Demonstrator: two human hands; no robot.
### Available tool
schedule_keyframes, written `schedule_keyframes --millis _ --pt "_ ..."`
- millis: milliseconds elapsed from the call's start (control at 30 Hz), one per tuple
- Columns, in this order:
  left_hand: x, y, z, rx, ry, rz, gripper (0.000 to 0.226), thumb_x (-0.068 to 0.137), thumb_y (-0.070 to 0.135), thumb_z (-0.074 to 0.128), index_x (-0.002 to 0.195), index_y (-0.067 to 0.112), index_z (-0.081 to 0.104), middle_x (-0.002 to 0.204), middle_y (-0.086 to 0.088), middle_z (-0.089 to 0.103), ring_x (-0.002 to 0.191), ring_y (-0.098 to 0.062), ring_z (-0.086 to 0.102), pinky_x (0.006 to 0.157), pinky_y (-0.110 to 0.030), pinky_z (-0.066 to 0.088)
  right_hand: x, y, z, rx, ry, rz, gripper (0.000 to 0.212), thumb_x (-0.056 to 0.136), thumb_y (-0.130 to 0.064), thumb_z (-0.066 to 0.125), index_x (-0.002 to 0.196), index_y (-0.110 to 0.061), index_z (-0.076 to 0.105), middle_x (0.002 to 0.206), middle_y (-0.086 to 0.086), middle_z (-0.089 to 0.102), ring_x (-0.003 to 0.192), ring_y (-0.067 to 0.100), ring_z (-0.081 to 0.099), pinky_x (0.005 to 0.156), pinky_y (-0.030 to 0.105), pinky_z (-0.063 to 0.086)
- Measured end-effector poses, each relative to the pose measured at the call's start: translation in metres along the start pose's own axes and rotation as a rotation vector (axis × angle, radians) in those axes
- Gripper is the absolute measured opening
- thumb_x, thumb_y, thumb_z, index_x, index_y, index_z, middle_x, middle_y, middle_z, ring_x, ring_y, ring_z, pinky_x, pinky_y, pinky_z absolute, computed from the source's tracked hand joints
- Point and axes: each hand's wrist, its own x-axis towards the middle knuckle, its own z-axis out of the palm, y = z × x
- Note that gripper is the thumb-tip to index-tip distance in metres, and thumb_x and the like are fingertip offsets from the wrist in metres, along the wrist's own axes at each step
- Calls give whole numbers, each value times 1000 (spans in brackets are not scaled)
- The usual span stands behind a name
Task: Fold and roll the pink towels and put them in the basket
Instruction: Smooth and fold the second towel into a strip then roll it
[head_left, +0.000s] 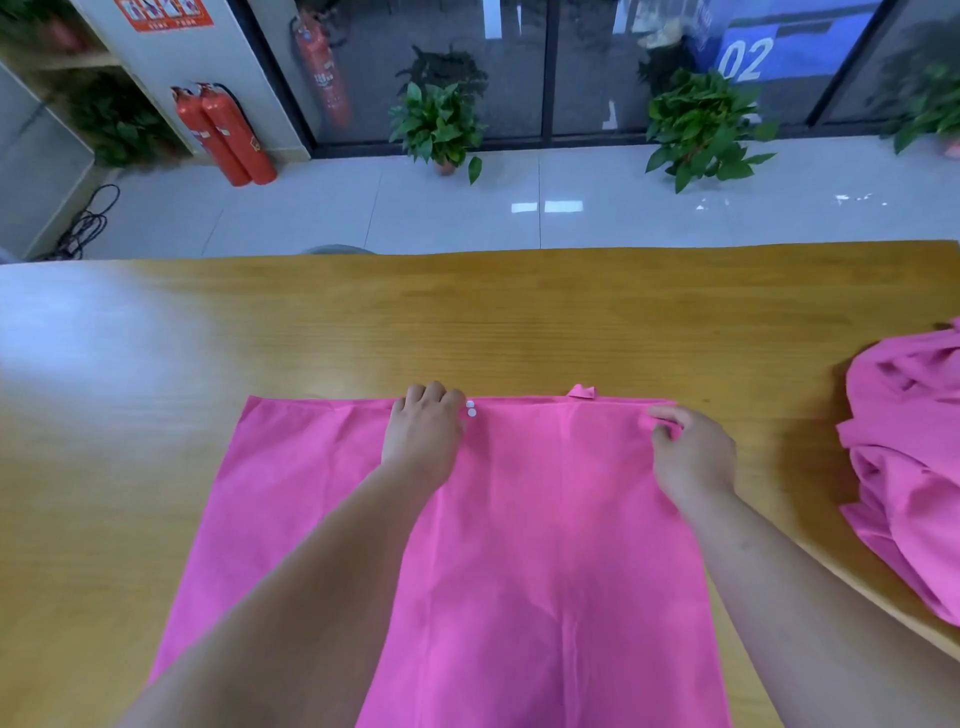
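1. Nearest the viewer, two bare forearms reach away over a broad, thin, smooth pink towel (545, 545). The towel lies spread flat on a long yellow-brown wooden desk (467, 322), and its near end runs out of the bottom of the view.
2. The left grip (423, 436) sits at the far hem of the pink towel, left of the middle. Its fingers are curled down over the hem, grasping it; the thumb is hidden.
3. The right grip (693, 457) is at the far right corner of the same towel, pinching a small fold of the cloth between thumb and fingertips.
4. Just beside the left grip's knuckles, on the hem, are two small round white dots (470, 408), touching each other. What they are cannot be told.
5. Between the two grips, a small pink fabric tab (582, 391) sticks out past the far hem onto the bare wood.
6. On the right side of the desk, apart from the spread towel, lies a crumpled heap of pink towels (909, 467), cut off by the right edge.
7. Beyond the desk's far edge is a pale, glossy tiled floor (415, 208).
8. On that floor stand two leafy green potted plants (439, 124), one centre and one to the right.
9. At far left, two red fire extinguishers (223, 135) stand side by side against a pale wall.
10. Farthest back is a dark-framed glass wall (550, 78).
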Motion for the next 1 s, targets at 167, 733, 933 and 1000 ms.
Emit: schedule_keyframes --millis 167,733,933,1000 --pt "15 -10 4 -48 -51 32 24 105 45 53 119 28 63 115 3 60 114 -24 51 96 -38 42 3 -5 2 -82 -12 78 27 96 -12 59 107 -27 79 118 0 76 106 29 69 82 31 47" --pt "34 -25 -4 -47 80 56 31 98 43 67 124 27 62 114 2 58 110 -25 53 95 -39 43 17 -1 4 -73 36 79 24 96 -17 69 117 -30 68 110 -2 73 104 28 68 83 34 51" --pt "38 -22 -2 -115 26 120 34 100 46 61 129 29 64 120 5 58 116 -24 51 98 -40 43 32 1 2 -137 -36 131 40 92 -24 69 131 -26 62 120 10 64 104 33 63 84 38 51" --pt "39 -21 -3 -124 3 144 32 101 45 59 129 30 63 119 5 58 116 -23 52 98 -39 43 36 0 1 -135 -59 143 28 90 -28 70 118 -28 66 116 9 63 92 31 62 75 34 47"
